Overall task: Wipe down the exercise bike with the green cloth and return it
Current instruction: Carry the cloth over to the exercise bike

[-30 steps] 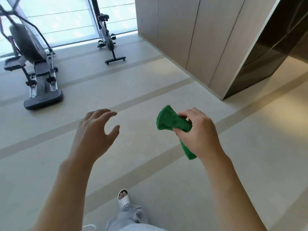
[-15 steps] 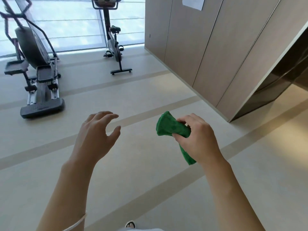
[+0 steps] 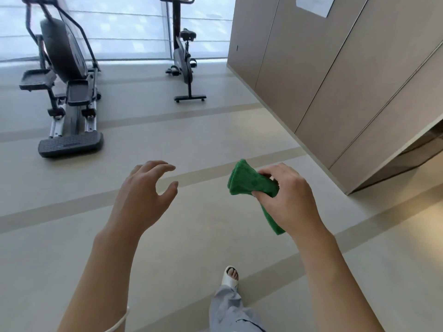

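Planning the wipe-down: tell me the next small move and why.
Probably keep walking toward the upright black exercise bike by the window. The right hand grips the bunched green cloth, the left hand is free, and the bike stands across bare floor, out of reach.

Fuzzy green cloth (image 3: pixel 249 183), matt floor (image 3: pixel 191 144)

We see a pale floor (image 3: pixel 215 130) crossed by darker bands, with bright windows (image 3: pixel 124 27) along the far side — daylight washes them out. Tall beige wall panels (image 3: pixel 335 80) stand at right, bearing what may be a paper notice (image 3: pixel 314 4). An elliptical trainer (image 3: pixel 64 87) stands at left.
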Demonstrator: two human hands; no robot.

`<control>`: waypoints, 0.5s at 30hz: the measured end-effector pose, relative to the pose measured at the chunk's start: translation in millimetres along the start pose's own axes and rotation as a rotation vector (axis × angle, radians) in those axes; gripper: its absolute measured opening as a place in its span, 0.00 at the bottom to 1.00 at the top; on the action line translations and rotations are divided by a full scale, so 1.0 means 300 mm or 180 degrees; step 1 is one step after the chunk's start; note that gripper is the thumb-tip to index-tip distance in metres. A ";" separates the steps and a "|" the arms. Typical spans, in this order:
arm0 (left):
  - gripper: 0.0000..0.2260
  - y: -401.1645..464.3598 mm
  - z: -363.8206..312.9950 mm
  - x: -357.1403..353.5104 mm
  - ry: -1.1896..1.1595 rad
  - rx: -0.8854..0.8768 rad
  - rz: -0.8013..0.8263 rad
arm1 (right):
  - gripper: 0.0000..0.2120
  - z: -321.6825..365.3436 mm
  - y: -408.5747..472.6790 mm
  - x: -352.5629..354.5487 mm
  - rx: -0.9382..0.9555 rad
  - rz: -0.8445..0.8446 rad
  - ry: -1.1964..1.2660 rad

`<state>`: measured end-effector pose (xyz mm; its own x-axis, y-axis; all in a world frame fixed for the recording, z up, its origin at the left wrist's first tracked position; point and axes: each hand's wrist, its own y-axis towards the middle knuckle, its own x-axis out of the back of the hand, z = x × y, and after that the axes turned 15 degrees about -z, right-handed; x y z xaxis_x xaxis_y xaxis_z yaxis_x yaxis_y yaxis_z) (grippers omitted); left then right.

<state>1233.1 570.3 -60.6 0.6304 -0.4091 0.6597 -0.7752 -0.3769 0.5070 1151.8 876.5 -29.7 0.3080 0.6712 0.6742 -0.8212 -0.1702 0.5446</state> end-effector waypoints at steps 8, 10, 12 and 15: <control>0.14 0.301 0.061 -0.172 0.0206 0.0153 -0.0095 | 0.16 -0.136 0.365 -0.239 0.0088 0.0132 0.0244; 0.14 0.388 0.059 -0.218 0.0237 0.0175 -0.0122 | 0.17 -0.170 0.481 -0.290 0.0138 0.0139 0.0314; 0.15 0.481 0.057 -0.266 0.0311 0.0218 -0.0142 | 0.17 -0.206 0.594 -0.340 0.0201 0.0135 0.0372; 0.15 0.612 0.048 -0.337 0.0414 0.0249 -0.0191 | 0.17 -0.264 0.744 -0.408 0.0250 0.0166 0.0473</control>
<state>1027.7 530.4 -42.1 0.6609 -0.2748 0.6984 -0.7275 -0.4632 0.5062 892.8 813.6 -30.3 0.1867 0.7582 0.6247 -0.7924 -0.2596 0.5519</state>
